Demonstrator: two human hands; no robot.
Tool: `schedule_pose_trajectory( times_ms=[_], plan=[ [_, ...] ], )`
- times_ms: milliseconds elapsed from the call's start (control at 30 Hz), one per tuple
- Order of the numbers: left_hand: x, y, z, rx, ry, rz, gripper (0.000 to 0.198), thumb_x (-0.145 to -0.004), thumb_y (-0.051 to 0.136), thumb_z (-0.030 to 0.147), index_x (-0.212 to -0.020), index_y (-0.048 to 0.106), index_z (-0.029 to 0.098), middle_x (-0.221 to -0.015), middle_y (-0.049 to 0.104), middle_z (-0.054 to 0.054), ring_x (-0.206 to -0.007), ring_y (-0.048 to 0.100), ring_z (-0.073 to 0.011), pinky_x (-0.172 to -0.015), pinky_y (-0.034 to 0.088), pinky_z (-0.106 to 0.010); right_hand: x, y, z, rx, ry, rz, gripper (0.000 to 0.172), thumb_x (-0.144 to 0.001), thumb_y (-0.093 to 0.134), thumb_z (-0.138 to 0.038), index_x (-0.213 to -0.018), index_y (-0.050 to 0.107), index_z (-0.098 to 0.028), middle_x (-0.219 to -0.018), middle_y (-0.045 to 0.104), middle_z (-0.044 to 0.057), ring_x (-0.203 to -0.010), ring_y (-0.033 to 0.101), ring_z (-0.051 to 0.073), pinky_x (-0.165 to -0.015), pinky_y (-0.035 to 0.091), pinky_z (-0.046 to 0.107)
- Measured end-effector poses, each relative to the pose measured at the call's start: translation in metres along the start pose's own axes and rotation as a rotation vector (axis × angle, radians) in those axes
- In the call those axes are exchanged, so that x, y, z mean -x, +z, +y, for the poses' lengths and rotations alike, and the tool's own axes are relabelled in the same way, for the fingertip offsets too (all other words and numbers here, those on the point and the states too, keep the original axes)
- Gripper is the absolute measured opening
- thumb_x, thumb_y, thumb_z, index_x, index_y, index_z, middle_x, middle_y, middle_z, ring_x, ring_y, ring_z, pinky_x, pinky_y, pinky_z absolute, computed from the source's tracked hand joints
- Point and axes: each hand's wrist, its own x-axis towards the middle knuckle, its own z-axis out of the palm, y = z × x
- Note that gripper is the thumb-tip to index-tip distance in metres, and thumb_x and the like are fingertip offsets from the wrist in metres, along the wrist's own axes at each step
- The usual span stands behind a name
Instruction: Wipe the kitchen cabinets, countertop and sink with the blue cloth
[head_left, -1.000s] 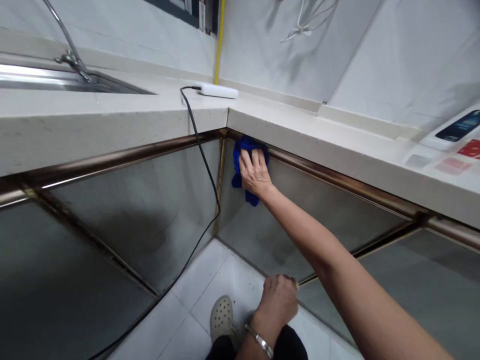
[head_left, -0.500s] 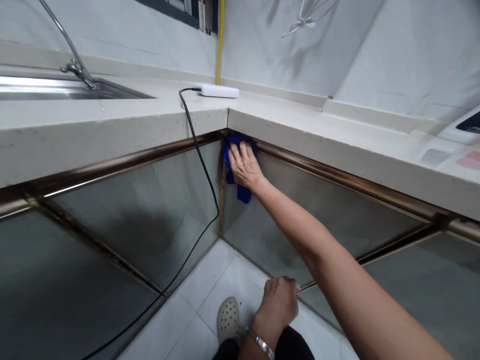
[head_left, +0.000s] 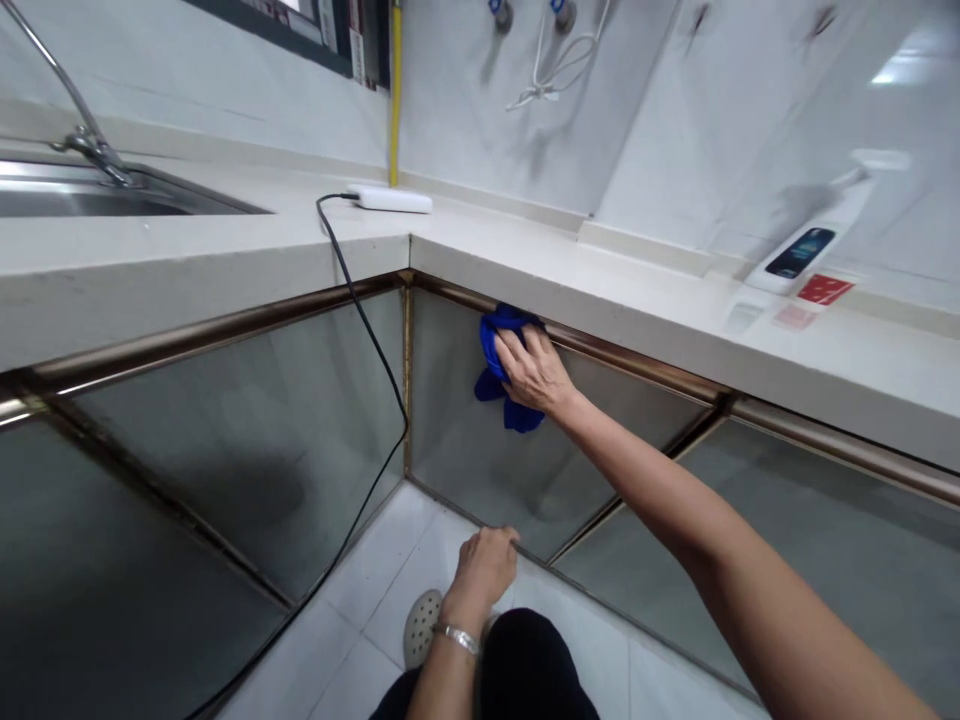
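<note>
Blue cloth [head_left: 491,386] gripped in my right hand [head_left: 534,368], left hand [head_left: 486,566] curled below, I seemed mid-wipe, bronze-toned rail [head_left: 637,364] rightward likely remaining

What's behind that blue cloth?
Around the blue cloth, the brown rail and gray panel show; the patch directly behind it is covered by the cloth and right hand.

Pale corner countertop [head_left: 525,240], on it a white box [head_left: 394,200], black cable [head_left: 358,304], white screened device [head_left: 780,282]
</note>
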Motion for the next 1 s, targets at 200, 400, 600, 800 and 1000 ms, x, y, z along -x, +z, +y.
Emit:
schedule_pose_trajectory(
  times_ms=[200,400,600,800,1000],
  plan=[
    [0.009,-0.003,-0.004,-0.046,-0.044,-0.027,0.052,-0.098,0.033,0.018,-0.135,0.068,0.023,-0.129,0.072,-0.012,-0.125,0.066,-0.0268,-0.109,0.050,-0.039,0.089,-0.027,0.029,0.130,0.066,-0.022,0.072,-0.091,0.060,-0.033,-0.156,0.044,-0.004,-0.154,0.052,0.022,-0.132,0.043,0.043,-0.113,0.034,0.054],
    [0.014,-0.004,-0.002,-0.094,-0.060,-0.044,0.050,-0.099,0.034,0.020,-0.135,0.068,0.022,-0.132,0.071,-0.010,-0.130,0.062,-0.0261,-0.111,0.049,-0.037,0.170,-0.055,0.053,0.267,0.121,-0.026,0.069,-0.090,0.062,-0.033,-0.152,0.051,-0.006,-0.149,0.058,0.021,-0.127,0.047,0.041,-0.107,0.038,0.050],
    [0.019,0.003,0.006,-0.115,-0.033,-0.055,0.049,-0.099,0.035,0.020,-0.136,0.067,0.022,-0.131,0.071,-0.011,-0.128,0.064,-0.0254,-0.111,0.049,-0.036,0.220,-0.071,0.065,0.275,0.205,-0.068,0.063,-0.092,0.057,-0.033,-0.152,0.054,-0.012,-0.149,0.059,0.020,-0.130,0.051,0.041,-0.110,0.041,0.052],
    [0.017,0.006,0.019,-0.121,-0.009,-0.063,0.049,-0.099,0.034,0.019,-0.132,0.069,0.019,-0.125,0.072,-0.016,-0.122,0.067,-0.0285,-0.108,0.052,-0.041,0.215,-0.047,0.050,0.329,0.301,0.059,0.069,-0.088,0.059,-0.036,-0.148,0.057,-0.004,-0.147,0.059,0.025,-0.132,0.052,0.048,-0.113,0.042,0.061],
    [0.007,0.005,0.034,-0.130,0.021,-0.103,0.049,-0.097,0.036,0.016,-0.132,0.070,0.017,-0.123,0.073,-0.018,-0.123,0.067,-0.0301,-0.107,0.053,-0.043,0.164,-0.021,0.031,0.241,0.303,0.095,0.070,-0.086,0.057,-0.035,-0.150,0.055,-0.006,-0.149,0.058,0.023,-0.137,0.048,0.048,-0.117,0.038,0.063]
  ],
)
